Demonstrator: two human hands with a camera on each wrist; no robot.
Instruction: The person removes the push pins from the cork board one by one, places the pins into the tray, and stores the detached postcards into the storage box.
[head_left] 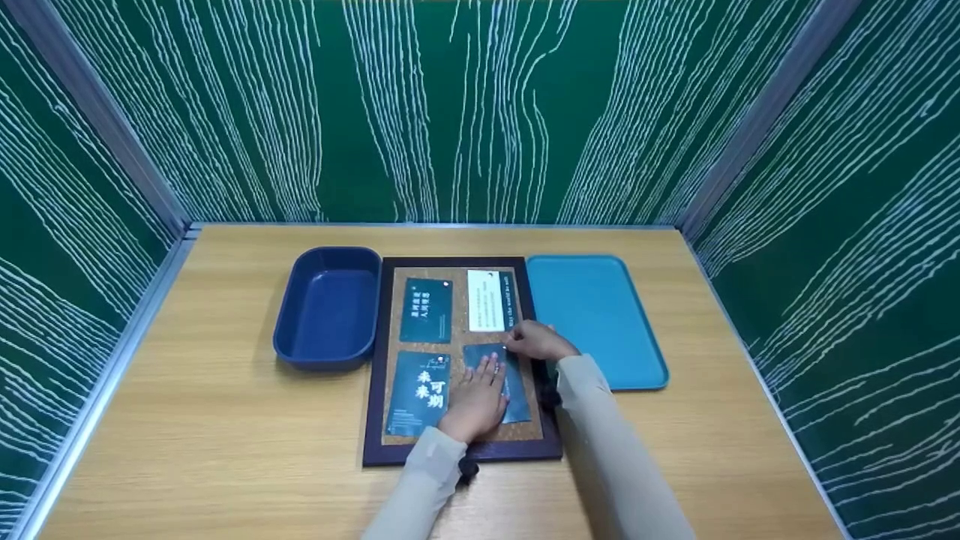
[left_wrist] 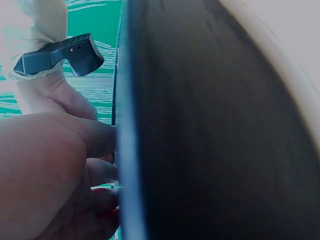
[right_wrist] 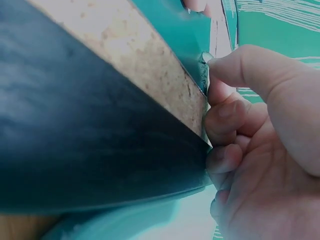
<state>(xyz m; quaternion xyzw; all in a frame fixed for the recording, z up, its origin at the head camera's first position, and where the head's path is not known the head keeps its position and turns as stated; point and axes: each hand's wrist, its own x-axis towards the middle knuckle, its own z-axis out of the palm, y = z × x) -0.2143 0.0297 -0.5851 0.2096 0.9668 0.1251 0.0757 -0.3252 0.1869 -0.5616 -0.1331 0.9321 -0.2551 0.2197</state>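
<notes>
teal printed card under the left hand, on a framed corkboard.
the left hand lies flat, gripping nothing; the right hand, just beside its fingertips, pinches what looks like a small pushpin at the card's upper corner. the card is probably light, thin and smooth, likely to slide or crease unless pressed flat, best held by its edges; the pin, by its head.

Table: room to pass, near left of the board;
Blue tub: tall sides block the board's far left;
Near-right card: left hand on top; right hand at its corner;
Teal tray: low rim; easy to cross
</notes>
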